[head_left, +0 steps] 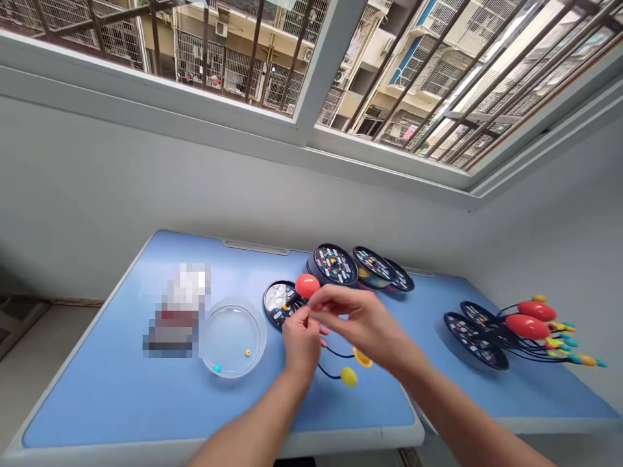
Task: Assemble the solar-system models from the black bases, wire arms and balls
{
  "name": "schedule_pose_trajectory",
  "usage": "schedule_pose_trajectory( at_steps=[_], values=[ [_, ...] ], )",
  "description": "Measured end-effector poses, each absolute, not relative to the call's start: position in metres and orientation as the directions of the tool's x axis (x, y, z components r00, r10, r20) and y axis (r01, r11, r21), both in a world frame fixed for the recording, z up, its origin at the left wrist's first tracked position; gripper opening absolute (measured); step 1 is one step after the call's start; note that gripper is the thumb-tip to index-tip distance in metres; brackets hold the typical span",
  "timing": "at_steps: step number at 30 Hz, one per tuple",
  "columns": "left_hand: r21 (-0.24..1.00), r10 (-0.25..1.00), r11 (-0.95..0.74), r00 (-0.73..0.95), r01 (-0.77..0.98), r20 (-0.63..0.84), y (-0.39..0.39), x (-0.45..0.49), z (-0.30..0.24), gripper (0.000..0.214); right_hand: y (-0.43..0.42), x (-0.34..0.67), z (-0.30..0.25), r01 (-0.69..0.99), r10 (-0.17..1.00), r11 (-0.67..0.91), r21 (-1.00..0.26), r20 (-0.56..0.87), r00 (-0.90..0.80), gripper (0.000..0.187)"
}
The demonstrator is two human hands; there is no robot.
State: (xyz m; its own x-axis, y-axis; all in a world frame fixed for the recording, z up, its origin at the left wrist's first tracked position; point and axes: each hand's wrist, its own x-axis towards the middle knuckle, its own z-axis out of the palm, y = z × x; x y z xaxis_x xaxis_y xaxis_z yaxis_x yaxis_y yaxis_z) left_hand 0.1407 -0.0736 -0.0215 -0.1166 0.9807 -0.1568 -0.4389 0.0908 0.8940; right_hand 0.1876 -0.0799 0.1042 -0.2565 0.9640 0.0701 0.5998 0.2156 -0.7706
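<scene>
Just over the blue worktop (97,389), left hand (302,344) pinched closed beside a black disc (278,305) and red ball (307,285), right hand (365,324) half-open near a yellow-beaded cord (341,366).

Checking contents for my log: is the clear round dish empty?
Not empty: the clear round dish holds a teal bead and a yellow bead, both lying inside its rim.

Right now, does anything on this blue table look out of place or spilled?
The clear round dish holds a loose teal bead and a loose yellow bead, lying apart, while the other coloured pieces sit on black cords. The pixelated item beside it is too blurred to judge.
</scene>
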Motion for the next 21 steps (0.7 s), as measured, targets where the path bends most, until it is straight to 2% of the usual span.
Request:
schedule_pose_trajectory(
  at_steps=[4, 8, 14, 21],
  values=[
    [0.795, 0.977, 0.204, 0.07, -0.571, -0.2, -0.071, 0.137, -0.014, 0.039, -0.068, 0.231, 0.108, 0.506, 0.995, 0.086, -0.858, 0.049, -0.084, 0.018],
    [0.762, 0.975, 0.22, 0.106, -0.609, -0.198, -0.071, 0.136, -0.01, 0.043, -0.062, 0.243, 0.095, 0.413, 1.0, 0.005, -0.911, -0.002, -0.016, 0.021],
    [0.763, 0.976, 0.219, 0.128, -0.608, -0.177, -0.07, 0.136, -0.011, 0.04, -0.06, 0.24, 0.079, 0.402, 0.999, 0.041, -0.915, 0.03, -0.034, 0.015],
    [0.76, 0.976, 0.217, 0.119, -0.613, -0.184, -0.069, 0.137, -0.012, 0.037, -0.063, 0.239, 0.077, 0.52, 0.996, 0.082, -0.85, 0.056, -0.065, 0.009]
  ],
)
